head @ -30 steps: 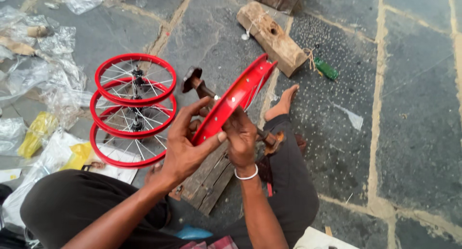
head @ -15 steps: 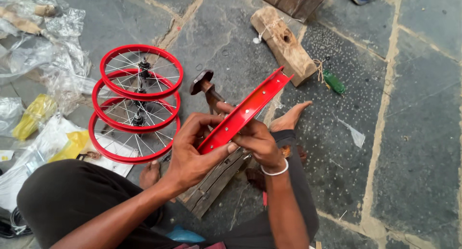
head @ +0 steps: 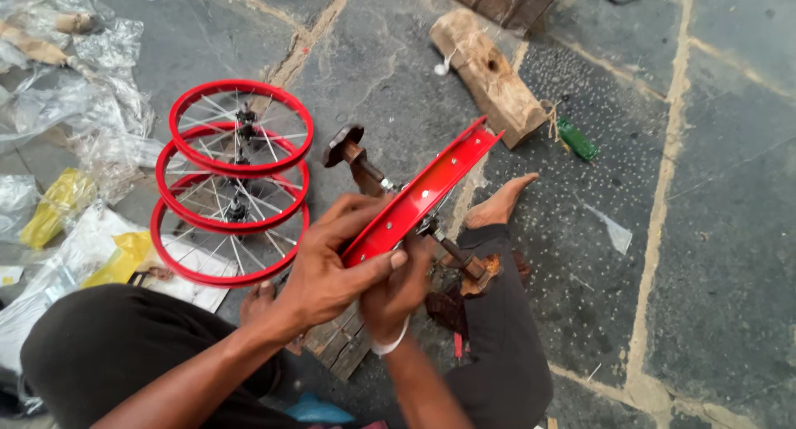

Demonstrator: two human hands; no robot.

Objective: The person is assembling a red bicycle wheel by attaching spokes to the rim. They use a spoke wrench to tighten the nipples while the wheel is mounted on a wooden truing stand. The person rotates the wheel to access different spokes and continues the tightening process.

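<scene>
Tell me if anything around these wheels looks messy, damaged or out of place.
Nothing looks damaged. The red rim sits tilted between both hands, and three finished red wheels lie in an overlapping stack. The only mess is crumpled clear plastic wrapping strewn over the stone floor at left.

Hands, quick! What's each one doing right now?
Left hand: closed on the near edge of the red wheel rim.
Right hand: under the rim, fingers curled; what it grips cannot be told.

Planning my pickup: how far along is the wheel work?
Done: three red spoked wheels lie stacked on the stone floor. In hand: the left hand and right hand hold a red metal rim on a rusty stand. Left: its spokes aren't visible.
</scene>
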